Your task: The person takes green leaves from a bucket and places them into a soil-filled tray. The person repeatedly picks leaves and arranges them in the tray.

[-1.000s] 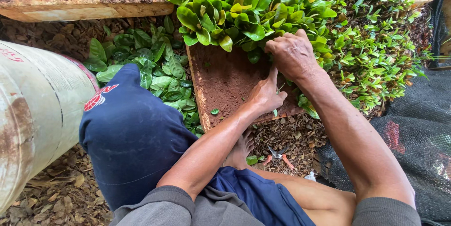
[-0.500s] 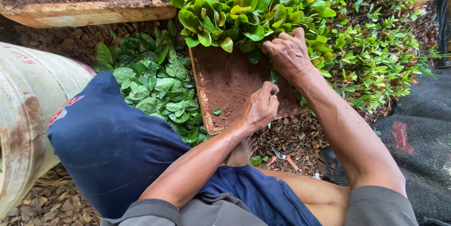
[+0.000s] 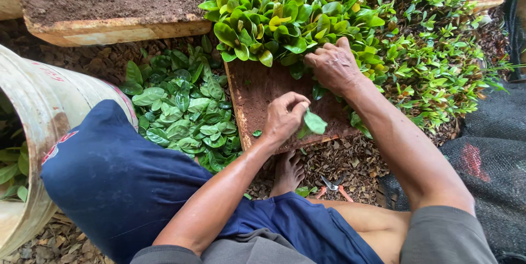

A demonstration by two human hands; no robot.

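My left hand (image 3: 285, 116) is closed on a small green leaf cutting (image 3: 313, 123), held just above the brown soil of a wooden tray (image 3: 262, 91). My right hand (image 3: 333, 65) rests fingers-down on the soil at the edge of the planted cuttings (image 3: 285, 12) that fill the far part of the tray. It holds nothing that I can see.
A pile of loose green leaves (image 3: 178, 110) lies left of the tray. A pale bucket (image 3: 33, 116) stands at far left. Another soil-filled tray (image 3: 104, 1) is at top left. Small pruners with orange handles (image 3: 333, 187) lie by my foot (image 3: 287, 172). Black netting (image 3: 493, 149) is at right.
My left hand has lifted off the soil and turned, showing a leaf cutting in its fingers. My right hand has stayed at the edge of the planted cuttings.
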